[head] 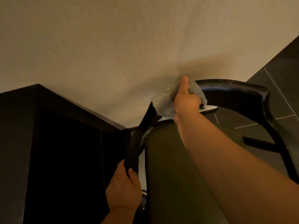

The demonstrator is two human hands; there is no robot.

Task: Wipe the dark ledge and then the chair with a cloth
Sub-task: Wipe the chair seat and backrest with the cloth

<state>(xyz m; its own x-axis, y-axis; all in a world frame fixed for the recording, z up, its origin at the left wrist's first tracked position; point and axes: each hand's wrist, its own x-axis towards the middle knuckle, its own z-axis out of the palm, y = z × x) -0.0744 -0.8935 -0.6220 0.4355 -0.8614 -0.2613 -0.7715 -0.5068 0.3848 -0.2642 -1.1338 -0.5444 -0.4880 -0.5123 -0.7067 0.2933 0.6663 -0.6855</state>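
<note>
A dark wooden chair [234,92] with a curved top rail and an olive padded seat [174,167] fills the middle and right. My right hand [186,99] grips a grey cloth [163,104] wrapped over the left part of the top rail, thumb pointing up. Lower down, my left hand [123,186] grips the chair's left arm rail. The dark ledge [77,104] runs along the top of a dark panel at the left, beside the chair. Pale dust specks show on the rail right of the cloth.
A beige textured wall [129,46] stands behind the chair. Dark floor tiles [278,81] with pale grout lines lie at the right. The dark panel [64,159] under the ledge fills the lower left, close to the chair's left rail.
</note>
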